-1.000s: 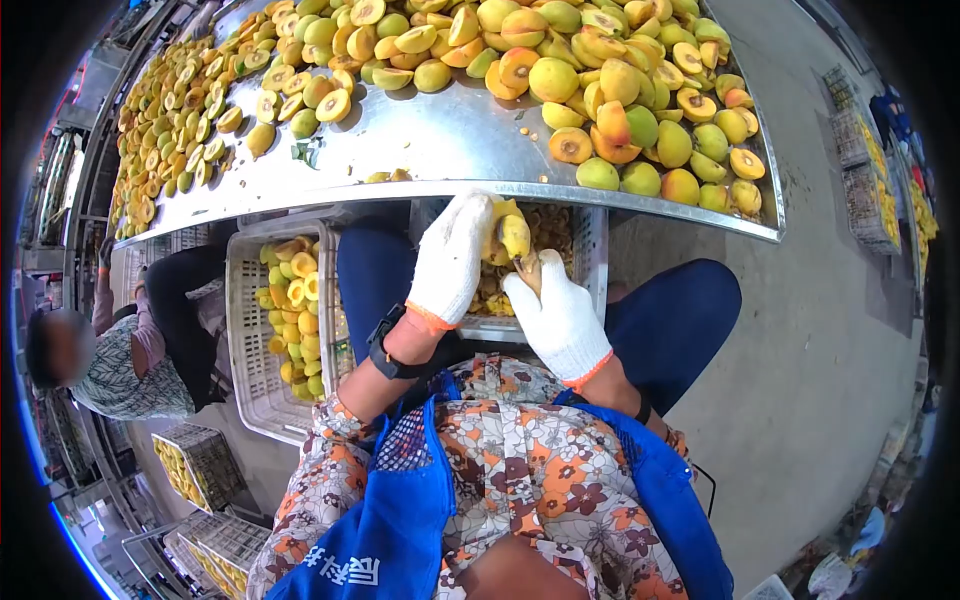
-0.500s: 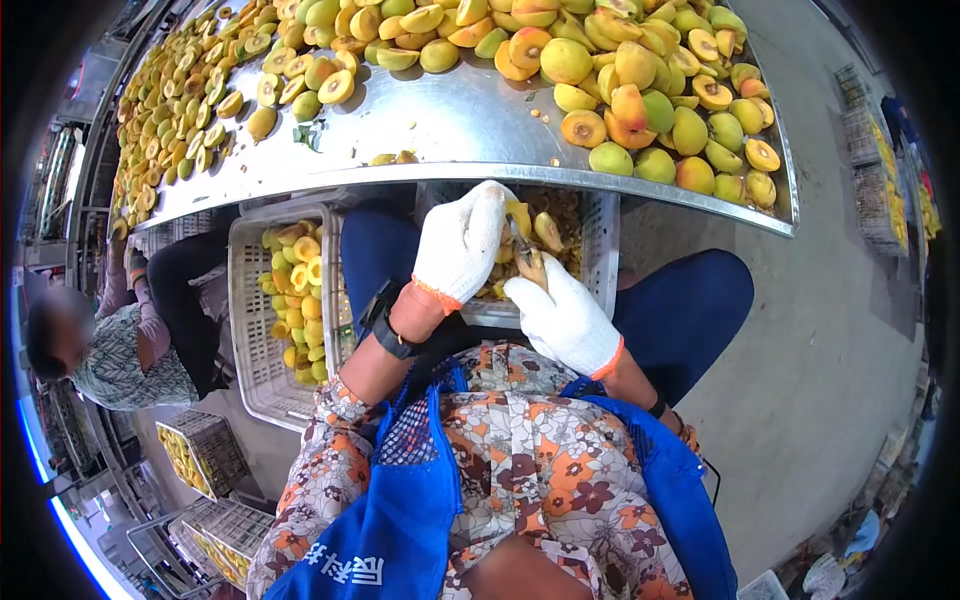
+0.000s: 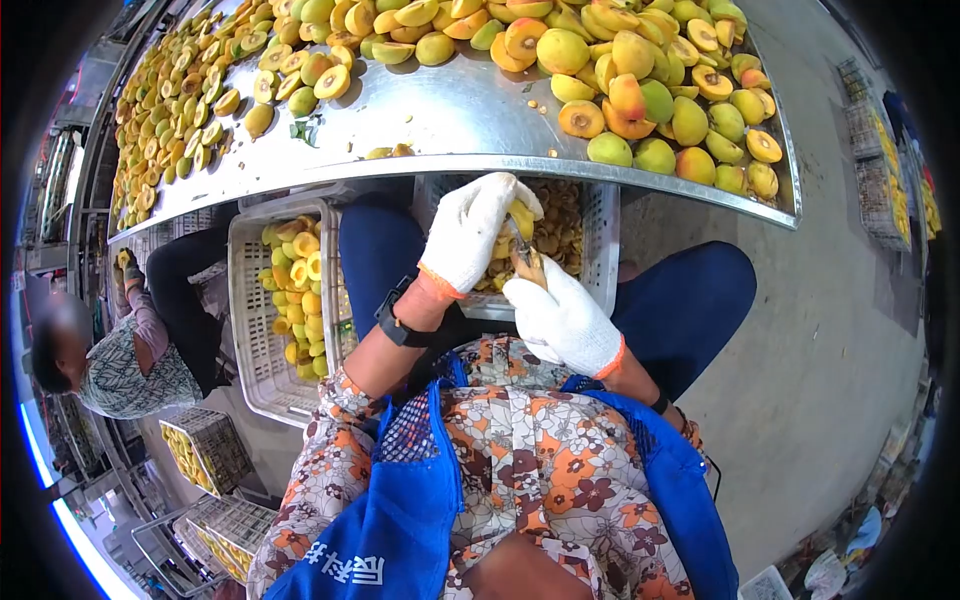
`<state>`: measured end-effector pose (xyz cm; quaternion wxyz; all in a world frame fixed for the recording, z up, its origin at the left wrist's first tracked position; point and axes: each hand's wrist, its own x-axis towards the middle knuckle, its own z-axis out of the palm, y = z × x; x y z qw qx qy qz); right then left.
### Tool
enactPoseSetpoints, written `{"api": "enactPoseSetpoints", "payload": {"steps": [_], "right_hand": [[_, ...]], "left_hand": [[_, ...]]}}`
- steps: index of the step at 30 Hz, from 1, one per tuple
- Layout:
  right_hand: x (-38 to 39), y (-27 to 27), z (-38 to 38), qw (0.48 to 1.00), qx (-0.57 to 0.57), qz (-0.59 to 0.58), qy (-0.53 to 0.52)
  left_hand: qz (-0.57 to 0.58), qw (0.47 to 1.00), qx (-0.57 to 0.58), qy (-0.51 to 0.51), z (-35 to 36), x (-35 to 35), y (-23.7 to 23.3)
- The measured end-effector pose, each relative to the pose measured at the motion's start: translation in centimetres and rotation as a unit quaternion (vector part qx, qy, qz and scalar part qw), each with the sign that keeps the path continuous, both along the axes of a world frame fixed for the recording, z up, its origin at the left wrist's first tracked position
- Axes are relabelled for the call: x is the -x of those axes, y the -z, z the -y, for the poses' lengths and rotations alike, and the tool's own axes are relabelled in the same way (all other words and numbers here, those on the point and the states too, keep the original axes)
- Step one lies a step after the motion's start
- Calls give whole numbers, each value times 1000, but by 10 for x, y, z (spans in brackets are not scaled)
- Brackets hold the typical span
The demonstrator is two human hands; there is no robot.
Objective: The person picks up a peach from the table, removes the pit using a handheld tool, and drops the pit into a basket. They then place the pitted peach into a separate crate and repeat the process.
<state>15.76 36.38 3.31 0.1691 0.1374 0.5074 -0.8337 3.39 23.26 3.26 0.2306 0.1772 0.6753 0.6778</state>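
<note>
Since the earlier frame, the left hand (image 3: 468, 240) has shifted its fingers farther over the fruit piece (image 3: 522, 217), which they grip. The right hand (image 3: 568, 325) clasps a tool (image 3: 528, 264), its tip at the fruit. Both hands are above a crate (image 3: 602, 250), presumably so that scraps drop inside.

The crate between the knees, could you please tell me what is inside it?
The crate holds yellow-brown fruit pieces. The metal table covers its far end, the gloved left hand hides part, and lower layers cannot be seen.
</note>
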Motion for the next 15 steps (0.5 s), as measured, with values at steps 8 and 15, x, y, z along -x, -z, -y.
{"api": "enactPoseSetpoints", "payload": {"steps": [8,15], "right_hand": [[-2,19,13,998,31,-48,4],[10,3,-4,977,189,82,-60]], "left_hand": [[40,999,7,-5,-5,-2,9],[81,986,-144,-3,-4,4,23]]}}
